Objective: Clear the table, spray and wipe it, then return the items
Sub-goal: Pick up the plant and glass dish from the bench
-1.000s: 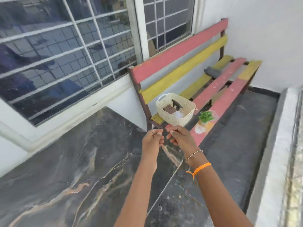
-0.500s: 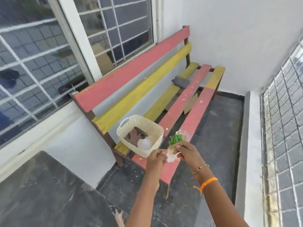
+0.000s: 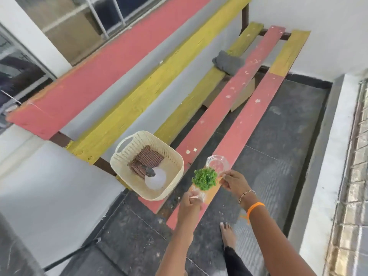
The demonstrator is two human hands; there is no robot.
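Note:
A small green plant (image 3: 204,178) in a pale pot stands on the front red slat of the bench (image 3: 249,120). My left hand (image 3: 190,202) is closed around the pot's base. Just beyond the plant sits a clear glass (image 3: 217,163). My right hand (image 3: 234,181) has its fingers curled, with the tips against the near rim of the glass; whether it grips the glass is unclear. To the left, a cream basket (image 3: 127,162) rests on the bench end, holding a brown checked cloth (image 3: 146,159), a white round object (image 3: 155,179) and a small dark item.
A grey cloth (image 3: 229,62) lies on the far part of the bench seat. Cardboard (image 3: 244,94) shows under the slats. My bare foot (image 3: 227,234) stands on the dark floor. A white ledge (image 3: 326,176) runs along the right; a window wall is on the left.
The view has swung from the marble table to the bench and closed in on it. Both hands moved down to the plant; my left hand now holds its pot.

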